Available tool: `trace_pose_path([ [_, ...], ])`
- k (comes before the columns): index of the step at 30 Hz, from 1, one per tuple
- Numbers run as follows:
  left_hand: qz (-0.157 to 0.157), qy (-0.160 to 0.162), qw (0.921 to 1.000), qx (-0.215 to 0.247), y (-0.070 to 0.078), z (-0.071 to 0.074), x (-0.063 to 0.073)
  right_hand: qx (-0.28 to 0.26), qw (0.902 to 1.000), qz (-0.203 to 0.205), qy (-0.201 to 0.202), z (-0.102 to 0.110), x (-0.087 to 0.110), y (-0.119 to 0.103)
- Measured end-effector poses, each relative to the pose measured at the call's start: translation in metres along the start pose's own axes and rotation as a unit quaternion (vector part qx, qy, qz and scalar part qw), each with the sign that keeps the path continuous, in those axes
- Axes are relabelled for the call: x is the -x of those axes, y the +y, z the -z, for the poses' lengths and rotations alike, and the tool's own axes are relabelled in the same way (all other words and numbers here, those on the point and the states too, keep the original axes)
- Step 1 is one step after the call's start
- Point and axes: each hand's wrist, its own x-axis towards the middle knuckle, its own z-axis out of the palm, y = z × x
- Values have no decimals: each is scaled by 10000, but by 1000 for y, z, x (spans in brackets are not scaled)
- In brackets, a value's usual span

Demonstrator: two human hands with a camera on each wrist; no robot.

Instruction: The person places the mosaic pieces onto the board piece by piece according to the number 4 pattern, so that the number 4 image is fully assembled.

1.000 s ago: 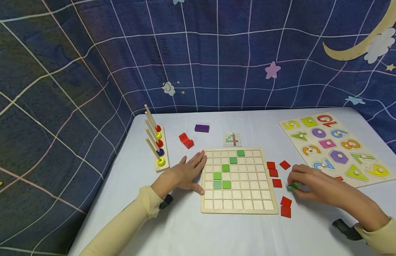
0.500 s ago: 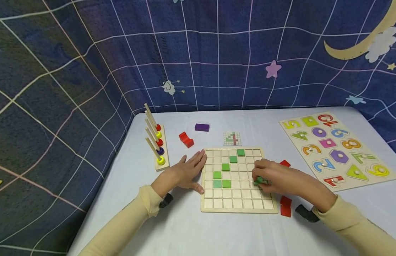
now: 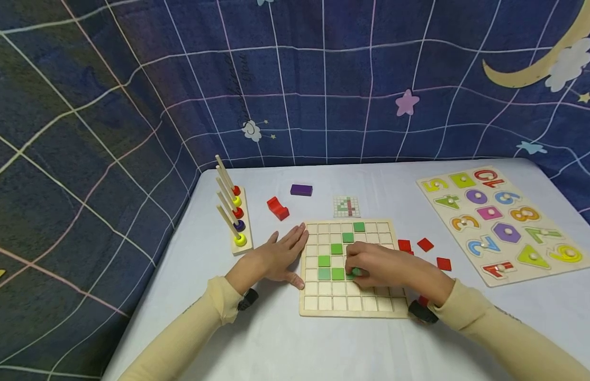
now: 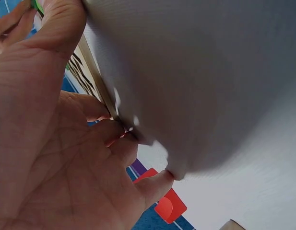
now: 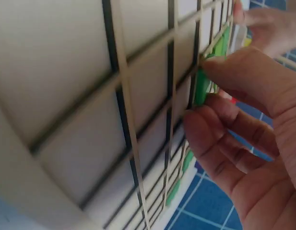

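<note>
A wooden grid board [image 3: 356, 314] lies on the white table, with several green square tiles [image 3: 337, 273] in its cells, most along a diagonal. My left hand [image 3: 272, 258] lies flat with fingers spread at the board's left edge; its thumb and fingertips touch the frame. Over the middle of the board, my right hand [image 3: 382, 264] pinches a green tile [image 5: 201, 86] between thumb and fingers, right at a cell beside the lower row of green tiles. Part of that tile is hidden by the fingers.
Loose red tiles [image 3: 425, 244] lie right of the board; the right forearm covers some. Behind it sits a small pattern card [image 3: 346, 206]. A peg stand with rings [image 3: 239, 241], a red block [image 3: 278, 208], a purple block [image 3: 301, 190] and a number puzzle [image 3: 506, 233] surround it.
My right hand has carried the green tile leftward from beside the red tiles onto the middle of the board. My left hand has stayed at the board's left edge.
</note>
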Motion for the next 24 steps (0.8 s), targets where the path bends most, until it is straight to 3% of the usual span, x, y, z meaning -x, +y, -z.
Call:
trace_pose_path([
  [11, 4, -12, 10000, -26, -1, 4, -3, 349, 9980, 162, 493, -5, 3, -2],
  [21, 36, -44, 10000, 73, -1, 1, -3, 292, 9994, 31, 194, 1, 7, -2],
  [24, 27, -68, 9999, 73, -1, 0, -3, 217, 9994, -4, 275, 7, 14, 2],
])
